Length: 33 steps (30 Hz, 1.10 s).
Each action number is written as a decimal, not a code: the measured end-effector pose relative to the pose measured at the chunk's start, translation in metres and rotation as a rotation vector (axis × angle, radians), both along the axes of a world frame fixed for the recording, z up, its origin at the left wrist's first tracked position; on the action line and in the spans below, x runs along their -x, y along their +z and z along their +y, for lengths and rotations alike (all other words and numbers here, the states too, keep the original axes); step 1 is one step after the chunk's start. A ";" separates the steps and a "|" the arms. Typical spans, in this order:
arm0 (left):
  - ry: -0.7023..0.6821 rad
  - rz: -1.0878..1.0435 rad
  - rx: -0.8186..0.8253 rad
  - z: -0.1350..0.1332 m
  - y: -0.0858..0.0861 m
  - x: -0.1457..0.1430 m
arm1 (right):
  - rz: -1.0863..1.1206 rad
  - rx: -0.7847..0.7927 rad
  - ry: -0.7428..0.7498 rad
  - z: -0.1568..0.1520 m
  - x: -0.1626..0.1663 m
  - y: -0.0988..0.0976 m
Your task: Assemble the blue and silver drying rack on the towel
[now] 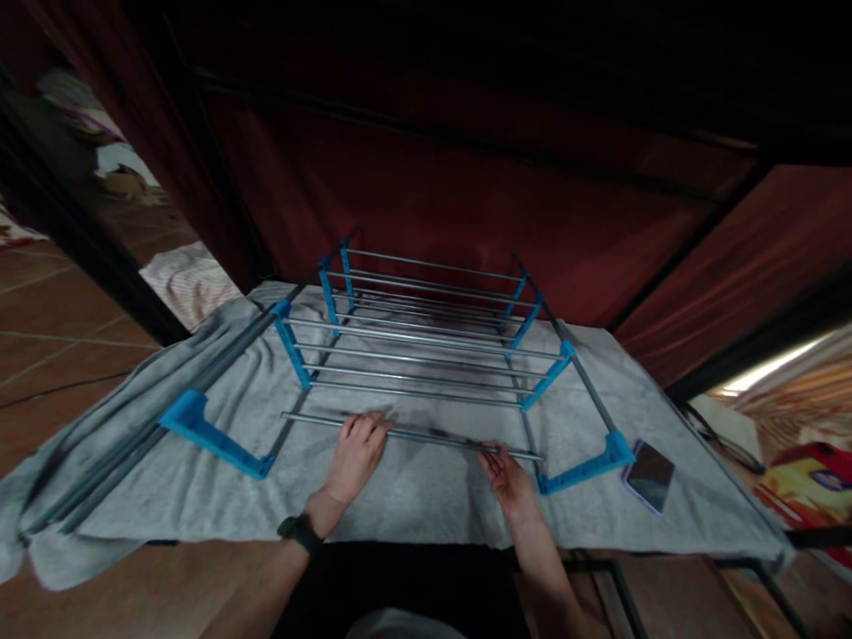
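Note:
A rack (426, 359) of thin metal rods with blue plastic brackets lies on a grey cloth. Across its near part runs a loose metal rod (426, 435), its left end reaching past the rack's side tube. My left hand (359, 448), with a dark watch on the wrist, has its fingers curled over this rod left of the middle. Near the rod's right end, my right hand (507, 475) grips it from below, palm partly up. Two near blue brackets, a left one (216, 439) and a right one (586, 466), have no rods between them.
Several loose metal tubes (143, 435) lie at the left on the grey cloth (432, 497). A phone (649, 477) rests beside the right bracket. A dark red panel (426, 195) stands behind the rack. At the far right is a yellow and red bag (808, 488).

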<state>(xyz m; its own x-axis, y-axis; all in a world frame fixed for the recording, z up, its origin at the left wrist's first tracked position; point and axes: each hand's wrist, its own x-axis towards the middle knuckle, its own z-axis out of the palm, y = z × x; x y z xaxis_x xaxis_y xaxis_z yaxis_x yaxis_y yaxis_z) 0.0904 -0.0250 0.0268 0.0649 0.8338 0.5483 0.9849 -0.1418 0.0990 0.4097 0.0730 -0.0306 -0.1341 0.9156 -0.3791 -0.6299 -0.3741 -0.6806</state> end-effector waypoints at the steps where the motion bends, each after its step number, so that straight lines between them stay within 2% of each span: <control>1: 0.017 0.014 -0.050 -0.001 0.004 -0.005 | 0.012 0.003 -0.009 0.000 0.001 0.002; 4: 0.104 -0.022 -0.221 -0.008 0.009 -0.017 | 0.042 -0.015 -0.018 0.003 0.001 0.008; 7: 0.143 -0.217 -0.235 -0.013 0.010 -0.027 | 0.073 -0.026 -0.023 0.005 0.000 0.016; 10: 0.030 -0.537 -0.081 -0.010 0.015 -0.039 | 0.102 0.011 -0.028 0.006 0.003 0.026; 13: -0.091 -0.865 0.033 -0.001 0.030 -0.058 | 0.137 0.039 -0.008 0.002 0.015 0.038; 17: -0.170 -1.207 0.076 0.006 0.055 -0.087 | 0.225 0.060 0.013 -0.010 0.041 0.055; 20: -0.242 -1.324 0.072 0.010 0.076 -0.098 | 0.247 0.084 0.114 -0.020 0.058 0.067; 24: -0.259 -1.302 -0.042 0.019 0.105 -0.090 | 0.168 0.123 0.468 -0.031 0.065 0.083; 26: -0.211 -1.189 -0.107 0.024 0.120 -0.079 | 0.113 0.102 0.532 -0.034 0.062 0.090; 28: -0.171 -1.051 -0.106 0.028 0.131 -0.070 | 0.075 0.049 0.480 -0.034 0.057 0.097; 30: -0.158 -0.941 -0.059 0.030 0.135 -0.063 | 0.049 -0.004 0.380 -0.033 0.052 0.105; 33: -0.181 -0.834 -0.017 0.034 0.126 -0.059 | 0.016 -0.075 0.255 -0.029 0.046 0.117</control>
<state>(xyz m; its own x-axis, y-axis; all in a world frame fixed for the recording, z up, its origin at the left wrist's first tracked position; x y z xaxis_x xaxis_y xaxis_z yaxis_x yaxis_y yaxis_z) 0.1497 0.0088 0.1528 -0.2346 0.8406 0.4882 0.5527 -0.2978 0.7784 0.3633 0.0444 0.0865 -0.3695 0.8770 -0.3072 -0.5325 -0.4708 -0.7034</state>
